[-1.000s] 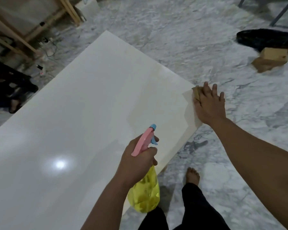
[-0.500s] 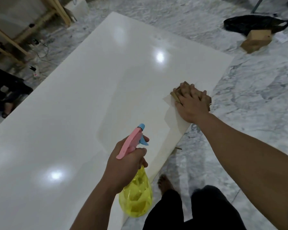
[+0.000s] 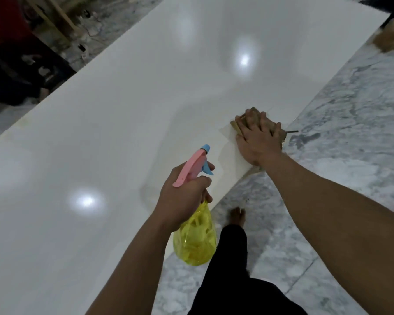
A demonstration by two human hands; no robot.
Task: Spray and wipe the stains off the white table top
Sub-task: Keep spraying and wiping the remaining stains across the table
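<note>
Broadly, the white table top (image 3: 146,114) fills most of the view, glossy with lamp reflections, its right edge running diagonally beside the marble floor (image 3: 350,137). No stains show plainly on it from here; a faintly duller patch lies around the wiping spot, though that may be shadow. The right hand (image 3: 258,137) lies flat with fingers spread, pressing a brown cloth (image 3: 248,117) onto the surface just inside that right edge. The left hand (image 3: 184,196) is wrapped round the neck of a yellow spray bottle (image 3: 195,239), fingers by the blue trigger, holding it in the air over the near edge with the nozzle aimed across the table.

The step in hand looks like wiping, and it probably goes best with firm, even pressure and overlapping strokes drawn inward, so the cloth does not slip off the lip. The bottle is best kept raised and aside, well apart from the wiping arm. Wide open surface stretches left and ahead for long passes; to the right there is almost none. A bare foot (image 3: 237,215) stands close under the edge, and a small dark stick (image 3: 291,131) lies on the floor just beyond the cloth
</note>
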